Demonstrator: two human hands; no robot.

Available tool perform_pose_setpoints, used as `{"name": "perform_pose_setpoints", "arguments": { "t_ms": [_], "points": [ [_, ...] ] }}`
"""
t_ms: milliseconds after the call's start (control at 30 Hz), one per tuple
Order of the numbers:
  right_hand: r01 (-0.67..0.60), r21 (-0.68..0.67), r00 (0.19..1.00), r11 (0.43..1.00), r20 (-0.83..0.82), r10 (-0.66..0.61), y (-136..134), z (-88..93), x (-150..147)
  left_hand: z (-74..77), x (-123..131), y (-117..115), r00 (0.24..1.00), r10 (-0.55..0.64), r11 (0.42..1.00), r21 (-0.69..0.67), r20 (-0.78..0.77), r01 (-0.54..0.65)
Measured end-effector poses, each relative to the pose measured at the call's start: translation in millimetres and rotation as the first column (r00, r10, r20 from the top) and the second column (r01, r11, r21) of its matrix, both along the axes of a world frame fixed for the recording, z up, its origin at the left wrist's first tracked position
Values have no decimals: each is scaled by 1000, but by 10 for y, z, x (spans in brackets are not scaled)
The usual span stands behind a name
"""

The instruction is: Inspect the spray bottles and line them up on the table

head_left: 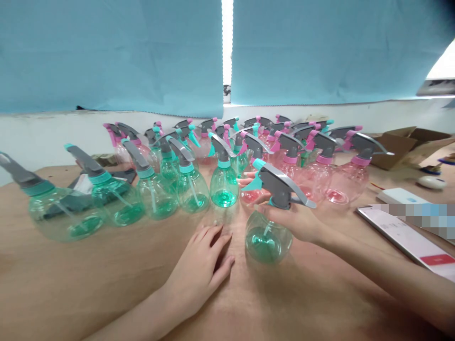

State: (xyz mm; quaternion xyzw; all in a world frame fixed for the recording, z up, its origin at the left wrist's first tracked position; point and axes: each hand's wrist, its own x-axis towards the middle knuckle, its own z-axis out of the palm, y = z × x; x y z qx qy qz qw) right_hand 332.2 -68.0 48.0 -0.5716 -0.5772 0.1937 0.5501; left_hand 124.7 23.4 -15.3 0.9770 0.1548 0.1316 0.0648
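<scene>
My right hand [295, 215] is wrapped round the neck of a green spray bottle [268, 244] with a grey sprayer head and a turquoise nozzle and trigger. That bottle is close to upright, just right of my left hand; I cannot tell whether its base touches the table. My left hand [206, 258] lies flat on the wooden table [135, 284], fingers apart, holding nothing. Straight ahead of it stands another green spray bottle [224, 189]. More green bottles [156, 201] line up to the left. Pink spray bottles [322, 175] stand behind and right of my right hand.
Several more spray bottles crowd the back of the table before a white wall and blue curtains [113, 57]. At the right lie a phone [401, 237], a white box [405, 195], a white mouse [431, 183] and an open cardboard box [394, 147].
</scene>
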Motion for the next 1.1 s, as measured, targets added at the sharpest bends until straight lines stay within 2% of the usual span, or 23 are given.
{"name": "perform_pose_setpoints", "arguments": {
  "t_ms": [200,400,567,700,1100],
  "points": [
    [-31,-57,999,998,-28,29,-8,53,-7,4,5,5,1000,-6,1000,2,-2,6],
    [-17,-15,995,1000,-93,16,-27,100,-24,2,-4,-1,1000,-3,1000,-16,21,4],
    [0,-79,1000,997,-17,-2,-28,45,11,5,-4,0,1000,-3,1000,-15,25,4],
    [-26,-21,999,999,38,27,-23,3,26,-8,-1,2,999,-2,1000,-8,40,2],
    [-28,21,1000,999,12,28,-18,-6,6,10,-13,-17,999,2,1000,-6,44,-2]
  ]
}}
